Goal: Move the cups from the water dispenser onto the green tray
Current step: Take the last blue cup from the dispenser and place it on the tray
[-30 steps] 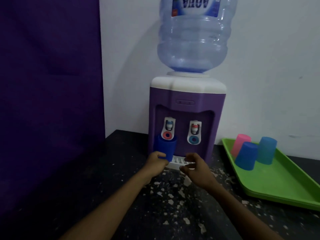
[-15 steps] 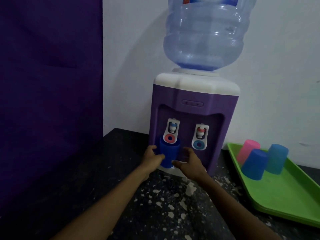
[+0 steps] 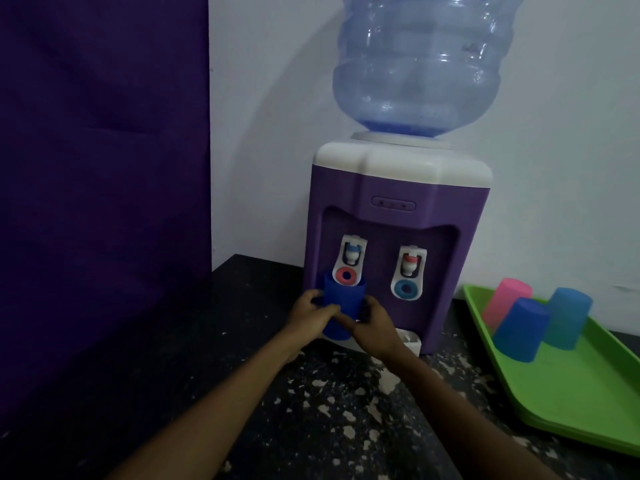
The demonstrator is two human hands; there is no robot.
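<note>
Left hand (image 3: 313,315), right hand (image 3: 375,329), gripping dark blue cup (image 3: 343,299)

Head view, overall dim with a cool bluish cast. The brightest area is the white wall (image 3: 554,116) to the right of the water dispenser (image 3: 398,216); left of it the purple curtain (image 3: 104,168) falls off to near black toward the lower corner. A soft, broad shadow of the bottle (image 3: 415,64) curves on the wall just left of the dispenser (light seems to come from the right and front). Small specular highlights on the bottle ribs, no harsh glare. The dark speckled worktop (image 3: 329,410) in front of the dispenser is underexposed and grainy. Edges are soft throughout; the dispenser leans from wide-angle distortion.
</note>
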